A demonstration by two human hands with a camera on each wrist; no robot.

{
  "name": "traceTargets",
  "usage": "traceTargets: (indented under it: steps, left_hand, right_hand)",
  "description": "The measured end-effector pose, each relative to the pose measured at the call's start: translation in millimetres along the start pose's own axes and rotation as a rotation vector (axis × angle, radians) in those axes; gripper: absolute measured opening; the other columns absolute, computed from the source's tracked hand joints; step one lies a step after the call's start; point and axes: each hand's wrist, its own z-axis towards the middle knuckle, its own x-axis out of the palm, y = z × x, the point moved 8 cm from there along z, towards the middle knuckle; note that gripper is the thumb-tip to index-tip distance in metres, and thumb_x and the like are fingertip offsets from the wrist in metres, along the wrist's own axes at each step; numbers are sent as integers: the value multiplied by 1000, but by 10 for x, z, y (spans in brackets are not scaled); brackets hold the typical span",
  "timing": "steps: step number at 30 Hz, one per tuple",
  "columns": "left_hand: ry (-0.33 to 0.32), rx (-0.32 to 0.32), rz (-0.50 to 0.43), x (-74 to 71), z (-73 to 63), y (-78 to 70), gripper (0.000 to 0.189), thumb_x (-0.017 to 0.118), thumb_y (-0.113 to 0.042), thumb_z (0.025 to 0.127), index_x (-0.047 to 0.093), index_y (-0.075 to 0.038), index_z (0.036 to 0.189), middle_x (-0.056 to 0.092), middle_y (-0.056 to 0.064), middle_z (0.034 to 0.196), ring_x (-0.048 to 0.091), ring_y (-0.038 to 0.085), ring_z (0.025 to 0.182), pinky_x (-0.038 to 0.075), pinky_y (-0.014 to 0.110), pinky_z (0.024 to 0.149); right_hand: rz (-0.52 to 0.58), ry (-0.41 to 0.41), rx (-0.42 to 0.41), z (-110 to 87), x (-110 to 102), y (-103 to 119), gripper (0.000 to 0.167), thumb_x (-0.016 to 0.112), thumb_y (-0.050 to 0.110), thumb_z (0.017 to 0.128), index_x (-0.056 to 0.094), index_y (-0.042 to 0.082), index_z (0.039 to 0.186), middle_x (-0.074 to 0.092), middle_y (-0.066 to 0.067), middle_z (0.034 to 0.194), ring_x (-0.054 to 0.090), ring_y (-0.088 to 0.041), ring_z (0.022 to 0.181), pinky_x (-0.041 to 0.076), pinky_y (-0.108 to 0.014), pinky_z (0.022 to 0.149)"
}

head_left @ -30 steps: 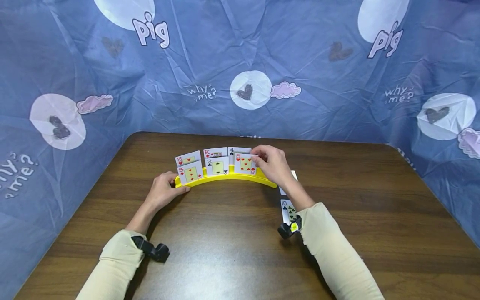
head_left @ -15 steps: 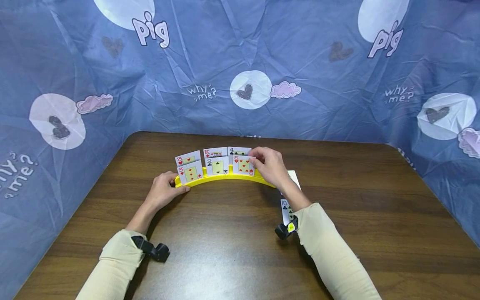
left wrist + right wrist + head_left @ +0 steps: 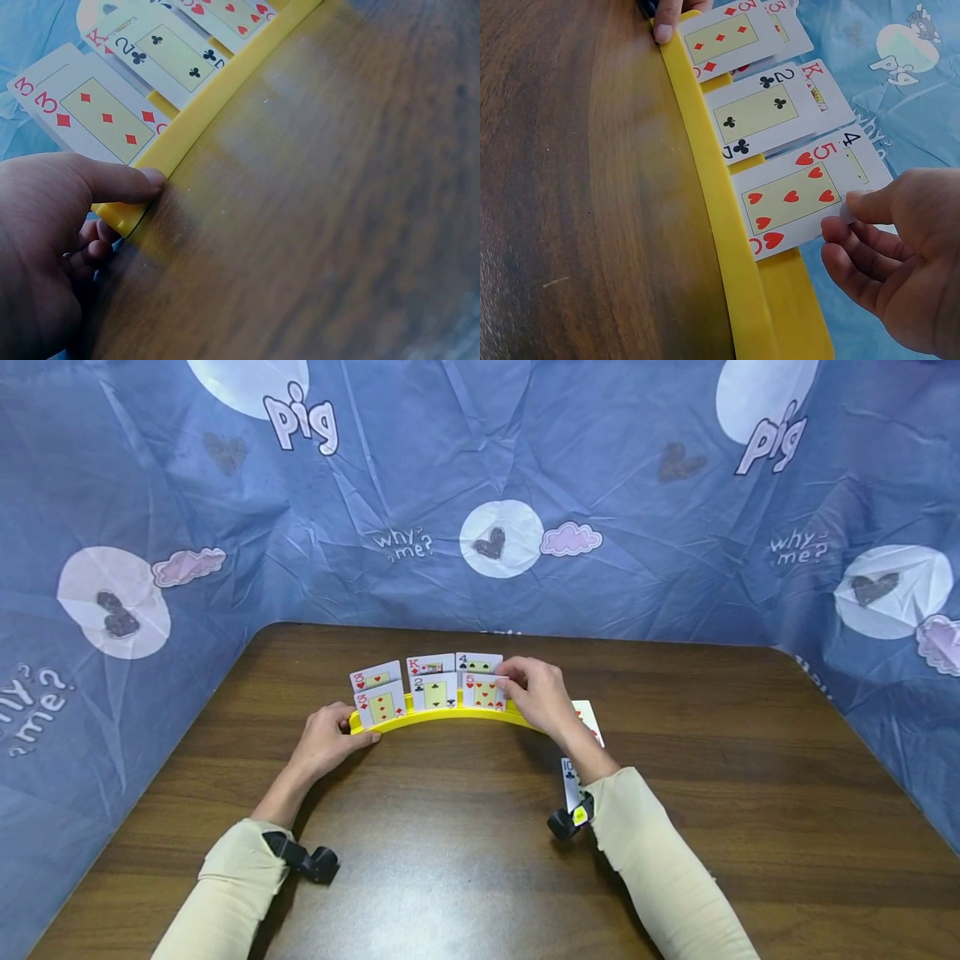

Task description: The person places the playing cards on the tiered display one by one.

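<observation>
A curved yellow card holder [image 3: 450,714] stands on the table with playing cards upright in two rows. My left hand [image 3: 326,743] grips its left end, the thumb [image 3: 142,184] on the front edge. At the right, my right hand [image 3: 542,695] pinches the five of hearts [image 3: 787,196] by its upper right edge. This card's lower edge is in the front slot, partly covering the four of spades [image 3: 478,662] behind. To its left are the two of clubs [image 3: 435,692] before a king of diamonds [image 3: 430,662], and the three of diamonds [image 3: 380,703] before a three of hearts [image 3: 375,677].
The ten of clubs [image 3: 568,777] lies on the wooden table [image 3: 420,835], partly hidden by my right wrist. Farther back is another card [image 3: 588,718] with red marks, also partly covered. Blue printed cloth [image 3: 360,577] hangs around the table's back and sides.
My right hand has shifted the five of hearts leftward along the holder, more squarely before the four. More of the red-marked card shows. My left hand has stayed put.
</observation>
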Motion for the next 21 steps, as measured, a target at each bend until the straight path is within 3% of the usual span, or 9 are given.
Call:
traceTargets:
  steps: [11, 21]
  left_hand:
    - [1, -4, -1, 3, 2, 12, 35, 78, -19, 84, 72, 4, 110, 65, 21, 109, 53, 28, 95, 35, 32, 77]
    - [-10, 7, 8, -8, 0, -2, 33, 79, -18, 83, 72, 4, 107, 65, 21, 106, 53, 28, 93, 35, 32, 76]
  right_hand:
    - [-7, -12, 2, -38, -146, 3, 15, 71, 15, 92, 72, 6, 104, 74, -10, 94, 62, -21, 80, 46, -28, 73]
    - [10, -54, 11, -69, -447, -75, 20, 70, 17, 92, 71, 4, 107, 75, -12, 96, 64, -22, 79, 48, -27, 70]
